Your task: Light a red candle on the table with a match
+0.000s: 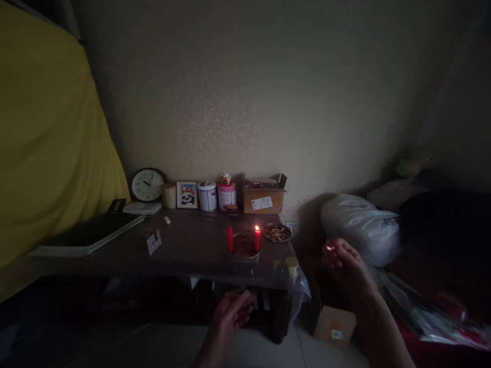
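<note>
My right hand [344, 256] is raised in the air to the right of the table, fingers pinched on a match [329, 248] whose tip glows. Low in front of the table edge, my left hand [231, 310] grips a small pale matchbox [244, 297], partly covered by the fingers. On the table a round metal tin [245, 258] with dark brown filling holds two red candles. The right candle [257, 240] burns with a small flame; the left candle [230, 239] is unlit. A round dish [276, 233] of thin pale sticks sits right behind the tin.
Along the wall stand a clock [147, 184], a framed panda picture [187, 194], two canisters and an open cardboard box [264, 200]. Small white boxes [154, 242] sit on the table [192, 250] at left. A white plastic bag [360, 227] and a floor carton [335, 325] lie right.
</note>
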Demonstrator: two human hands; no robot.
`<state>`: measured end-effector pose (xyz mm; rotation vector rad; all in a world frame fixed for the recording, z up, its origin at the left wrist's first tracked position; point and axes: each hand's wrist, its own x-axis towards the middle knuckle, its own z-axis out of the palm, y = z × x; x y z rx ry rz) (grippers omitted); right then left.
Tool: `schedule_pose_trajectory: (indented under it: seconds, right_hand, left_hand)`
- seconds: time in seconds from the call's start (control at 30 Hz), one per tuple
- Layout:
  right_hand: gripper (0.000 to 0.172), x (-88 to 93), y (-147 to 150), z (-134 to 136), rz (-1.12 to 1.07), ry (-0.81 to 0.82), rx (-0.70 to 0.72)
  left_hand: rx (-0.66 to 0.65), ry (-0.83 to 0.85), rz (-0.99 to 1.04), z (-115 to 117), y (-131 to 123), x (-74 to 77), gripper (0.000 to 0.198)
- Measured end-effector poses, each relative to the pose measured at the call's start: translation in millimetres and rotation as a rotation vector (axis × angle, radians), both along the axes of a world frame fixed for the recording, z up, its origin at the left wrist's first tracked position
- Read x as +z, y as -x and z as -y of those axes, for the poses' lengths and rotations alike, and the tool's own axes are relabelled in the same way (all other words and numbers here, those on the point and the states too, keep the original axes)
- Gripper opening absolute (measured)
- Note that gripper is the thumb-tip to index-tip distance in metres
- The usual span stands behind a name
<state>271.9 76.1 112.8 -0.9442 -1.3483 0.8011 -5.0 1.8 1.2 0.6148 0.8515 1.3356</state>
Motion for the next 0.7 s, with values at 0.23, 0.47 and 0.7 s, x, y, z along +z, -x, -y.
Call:
schedule_pose_trajectory:
  seconds: [0.23,0.47,0.7]
  right_hand:
    - [0.028,-38.0,-6,-38,0.211,0.127,-0.224]
    - [0.031,-56.6,13,-95,0.163,0.175,-0.172]
    - [0.023,-60.1,35,-153,0.314,0.127,-0.220]
  left_hand:
    - [-0.007,0.050,0.040,1,-1,1.1,0.040]
    - [-0.067,0.122,0.061,-4,0,-9.4,0.043]
    - [-0.078,0.155,0.004,-9,-1,-19.4,0.047]
